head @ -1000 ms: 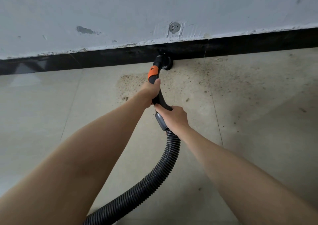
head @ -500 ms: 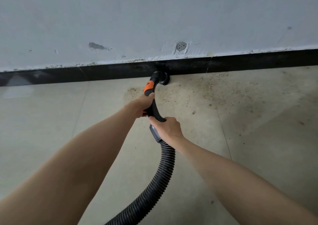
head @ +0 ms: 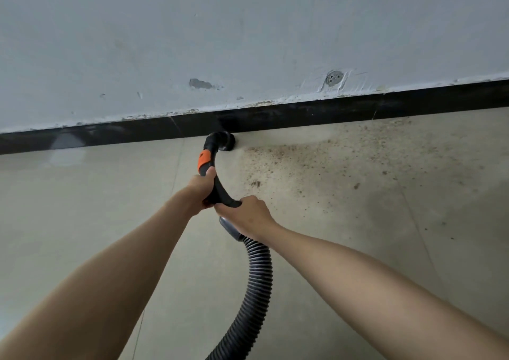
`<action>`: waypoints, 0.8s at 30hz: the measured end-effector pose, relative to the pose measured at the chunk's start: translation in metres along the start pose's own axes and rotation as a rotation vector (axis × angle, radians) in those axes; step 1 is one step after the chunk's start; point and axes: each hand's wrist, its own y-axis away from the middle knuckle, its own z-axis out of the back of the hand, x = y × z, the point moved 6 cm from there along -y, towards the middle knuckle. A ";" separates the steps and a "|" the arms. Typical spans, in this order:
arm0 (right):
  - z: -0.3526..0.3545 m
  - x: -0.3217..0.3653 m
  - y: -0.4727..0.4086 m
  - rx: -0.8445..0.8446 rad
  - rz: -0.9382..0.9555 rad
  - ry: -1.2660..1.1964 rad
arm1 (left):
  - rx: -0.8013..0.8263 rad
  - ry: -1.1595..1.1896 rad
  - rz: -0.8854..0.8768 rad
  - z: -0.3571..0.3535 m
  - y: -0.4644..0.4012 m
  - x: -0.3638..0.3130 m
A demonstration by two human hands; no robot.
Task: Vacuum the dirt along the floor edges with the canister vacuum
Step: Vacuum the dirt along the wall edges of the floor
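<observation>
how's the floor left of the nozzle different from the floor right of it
The floor left of the nozzle looks clean and glossy, with a pale reflection near the baseboard; the floor right of the nozzle is dull and speckled with brown dirt. The left part is evenly coloured; the right part is densest with grit near the nozzle and thins out farther away. Both are the same beige tile meeting the same black baseboard.

- two hands counted: left hand (head: 202, 190), right hand (head: 249, 216)
- one curved vacuum handle (head: 217, 186) noted, with one orange band (head: 203, 161)
- one round nozzle (head: 226, 140) recorded
- one ribbed hose (head: 257, 282) recorded
- one black skirting strip (head: 358, 109) observed
- one dirt patch (head: 308, 161) seen
- one round wall plug (head: 333, 78) counted
</observation>
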 end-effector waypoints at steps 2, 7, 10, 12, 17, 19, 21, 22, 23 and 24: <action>-0.014 0.000 0.004 0.015 -0.028 -0.021 | -0.018 -0.050 -0.014 0.006 -0.001 0.005; -0.021 -0.005 0.017 -0.001 -0.057 0.004 | 0.043 -0.072 -0.017 0.001 0.005 0.012; -0.013 -0.009 0.022 -0.012 -0.067 0.014 | 0.068 -0.072 -0.009 -0.008 0.011 0.011; -0.005 -0.013 0.025 -0.024 -0.080 0.016 | 0.074 -0.076 -0.015 -0.016 0.016 0.009; 0.019 -0.021 0.030 -0.053 -0.108 -0.014 | 0.102 -0.117 -0.033 -0.040 0.025 -0.002; 0.029 -0.025 0.031 -0.070 -0.116 -0.027 | 0.121 -0.137 -0.048 -0.051 0.027 -0.008; 0.037 -0.029 0.033 -0.085 -0.121 -0.042 | 0.131 -0.160 -0.066 -0.061 0.029 -0.013; 0.040 -0.031 0.034 -0.093 -0.122 -0.053 | 0.134 -0.170 -0.075 -0.066 0.029 -0.016; 0.044 -0.034 0.034 -0.100 -0.125 -0.065 | 0.137 -0.177 -0.081 -0.071 0.030 -0.018; 0.049 -0.036 0.035 -0.109 -0.127 -0.076 | 0.141 -0.186 -0.085 -0.076 0.031 -0.020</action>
